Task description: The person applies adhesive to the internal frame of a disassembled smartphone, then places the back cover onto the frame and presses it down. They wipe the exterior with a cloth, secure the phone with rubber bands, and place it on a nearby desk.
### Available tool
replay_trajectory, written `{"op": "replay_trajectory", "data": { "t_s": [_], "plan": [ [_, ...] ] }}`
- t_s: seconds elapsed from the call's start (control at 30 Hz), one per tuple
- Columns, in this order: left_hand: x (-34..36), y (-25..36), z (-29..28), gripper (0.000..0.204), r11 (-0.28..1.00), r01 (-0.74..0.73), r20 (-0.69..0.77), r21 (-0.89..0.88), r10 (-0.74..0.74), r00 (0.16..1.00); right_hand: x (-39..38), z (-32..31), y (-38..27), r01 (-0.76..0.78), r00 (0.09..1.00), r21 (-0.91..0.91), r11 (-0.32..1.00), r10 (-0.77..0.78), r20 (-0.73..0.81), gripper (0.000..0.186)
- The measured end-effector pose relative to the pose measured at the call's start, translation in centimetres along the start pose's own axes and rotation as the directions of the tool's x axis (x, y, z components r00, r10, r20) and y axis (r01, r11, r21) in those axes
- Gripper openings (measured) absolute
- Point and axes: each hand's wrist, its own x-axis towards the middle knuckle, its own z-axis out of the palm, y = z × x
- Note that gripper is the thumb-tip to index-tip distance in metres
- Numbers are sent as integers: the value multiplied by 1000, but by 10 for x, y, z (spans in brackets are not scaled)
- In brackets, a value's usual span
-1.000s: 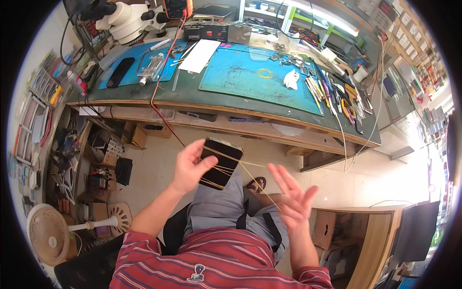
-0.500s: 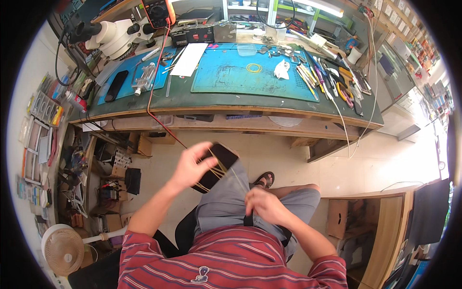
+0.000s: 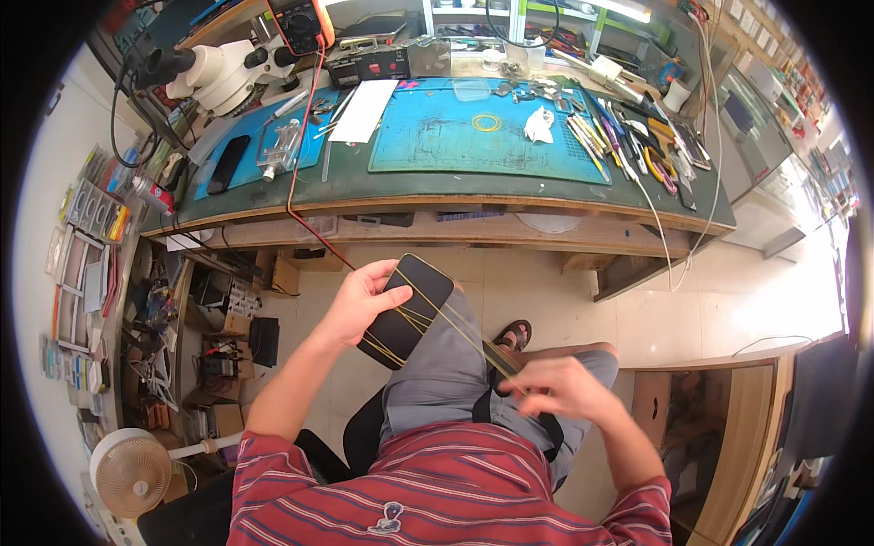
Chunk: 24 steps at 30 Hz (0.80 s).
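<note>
since a moment ago the right hand (image 3: 563, 387) has drawn the yellow rubber band (image 3: 455, 323) taut, pinching it; left hand (image 3: 360, 300) grips the glossy black phone (image 3: 408, 309) above a tiled floor (image 3: 583, 291), before a cluttered workbench (image 3: 455, 187).

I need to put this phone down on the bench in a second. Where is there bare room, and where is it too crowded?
The middle of the blue mat is bare, between the white paper on its left and the yellow rubber-band ring and white crumpled tissue. The mat's right edge is crowded with hand tools; the far left holds the microscope and a dark phone.
</note>
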Motion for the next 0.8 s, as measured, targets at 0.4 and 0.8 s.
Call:
{"op": "replay_trajectory", "data": {
  "t_s": [0.4, 0.8],
  "plan": [
    [-17, -39, 55, 26, -86, -677, 672, 731, 266, 691, 68, 78, 22, -215, 928, 196, 957, 263, -266, 77],
    [13, -34, 5, 37, 939, 0, 109, 344, -40, 993, 19, 44, 14, 312, 929, -176, 934, -338, -148, 22]
  ]
}}
